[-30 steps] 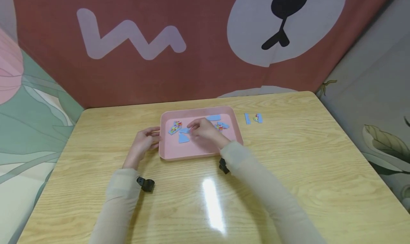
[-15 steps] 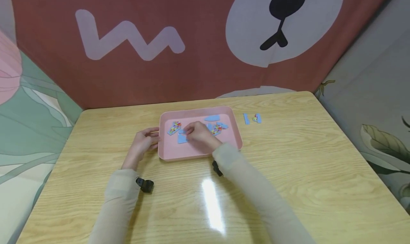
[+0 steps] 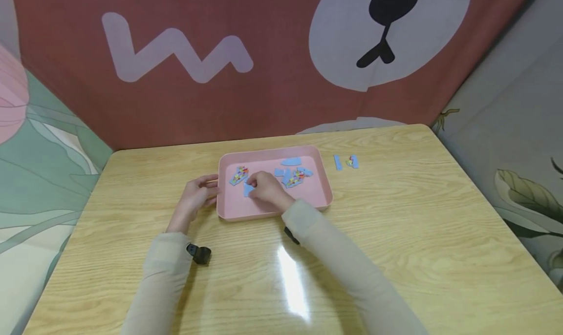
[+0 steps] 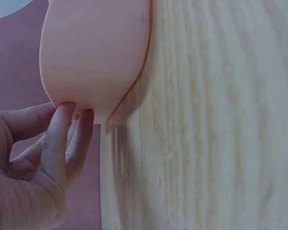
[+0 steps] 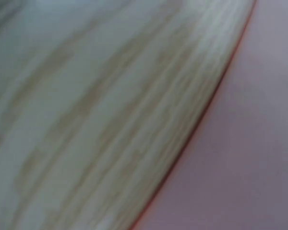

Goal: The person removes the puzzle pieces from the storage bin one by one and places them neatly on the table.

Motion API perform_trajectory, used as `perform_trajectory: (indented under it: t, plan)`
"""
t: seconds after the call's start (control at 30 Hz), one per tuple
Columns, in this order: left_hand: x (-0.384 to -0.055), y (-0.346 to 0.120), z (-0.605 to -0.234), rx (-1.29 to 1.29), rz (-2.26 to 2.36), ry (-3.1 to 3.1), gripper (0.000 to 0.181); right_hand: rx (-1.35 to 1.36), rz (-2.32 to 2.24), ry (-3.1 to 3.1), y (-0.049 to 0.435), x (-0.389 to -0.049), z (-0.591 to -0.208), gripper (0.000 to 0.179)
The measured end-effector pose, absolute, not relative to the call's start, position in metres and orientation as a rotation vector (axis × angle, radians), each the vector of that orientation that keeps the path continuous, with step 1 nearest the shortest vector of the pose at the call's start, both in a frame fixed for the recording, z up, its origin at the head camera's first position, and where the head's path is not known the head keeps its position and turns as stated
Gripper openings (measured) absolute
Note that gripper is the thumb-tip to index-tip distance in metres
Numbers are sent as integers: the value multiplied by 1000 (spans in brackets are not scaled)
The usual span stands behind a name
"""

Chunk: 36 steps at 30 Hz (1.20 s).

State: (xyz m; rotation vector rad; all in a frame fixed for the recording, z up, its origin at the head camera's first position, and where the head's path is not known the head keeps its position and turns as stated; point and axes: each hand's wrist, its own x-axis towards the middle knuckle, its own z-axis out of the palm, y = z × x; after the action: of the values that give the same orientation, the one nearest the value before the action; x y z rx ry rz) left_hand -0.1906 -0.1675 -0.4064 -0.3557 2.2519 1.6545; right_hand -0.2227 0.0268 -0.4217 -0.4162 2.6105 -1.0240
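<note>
A flat blue piece [image 3: 246,191] lies in the pink tray, directly beneath the fingertips of the right hand [image 3: 268,188]. Those fingers are bent and drawn close together at the piece; the hand covers much of the spot, so whether they pinch it cannot be told. Just beyond and to the left of these fingers lies a blue piece with multicoloured patches [image 3: 239,176]. To their right, past the knuckles, sits a cluster of blue and multicoloured pieces [image 3: 293,177], and farther beyond it a long blue piece [image 3: 291,161]. The pink tray [image 3: 235,208] holds all of these. At its left end the left hand [image 3: 196,197] rests loosely bent fingers [image 4: 81,143] against the outer wall. Well to the right of the right fingers, outside the tray, a narrow blue strip [image 3: 337,162] and a patterned piece [image 3: 353,161] lie on the wood-grained tabletop [image 3: 246,286]. Beyond stands a reddish-brown cloth [image 3: 272,105].
</note>
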Motion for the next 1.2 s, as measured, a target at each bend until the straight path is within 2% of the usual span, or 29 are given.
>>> perform_trajectory:
  t: [0.3, 0.7, 1.2]
  plan:
    - [-191, -166, -405, -357, 1645, 2252, 50, -356, -1035, 2590, 27, -223, -420, 36]
    - [-191, -165, -404, -342, 1701, 2230, 50, -336, -1112, 2552, 30, -227, -425, 30]
    - [-190, -167, -405, -346, 1699, 2232, 51, -273, -1416, 2268, 71, -235, -408, 33]
